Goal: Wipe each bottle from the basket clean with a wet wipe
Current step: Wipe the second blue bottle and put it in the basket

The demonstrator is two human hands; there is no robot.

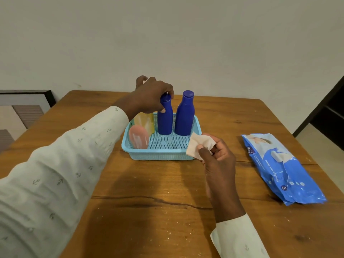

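A light blue mesh basket (158, 155) stands on the wooden table. Two dark blue bottles stand upright at its back: the left blue bottle (164, 121) and the right blue bottle (184, 116). My left hand (150, 97) is wrapped around the neck and cap of the left one. A pink bottle (138, 139) and a yellow bottle (146, 121) lean in the basket's left part. My right hand (217, 155) is at the basket's front right corner, pinching a crumpled wet wipe (199, 146).
A blue pack of baby wipes (283, 168) lies on the table to the right. The wooden table (149, 202) has a long crack across its front. A white wall rises behind it, and a dark-framed cabinet (28, 108) stands at the left.
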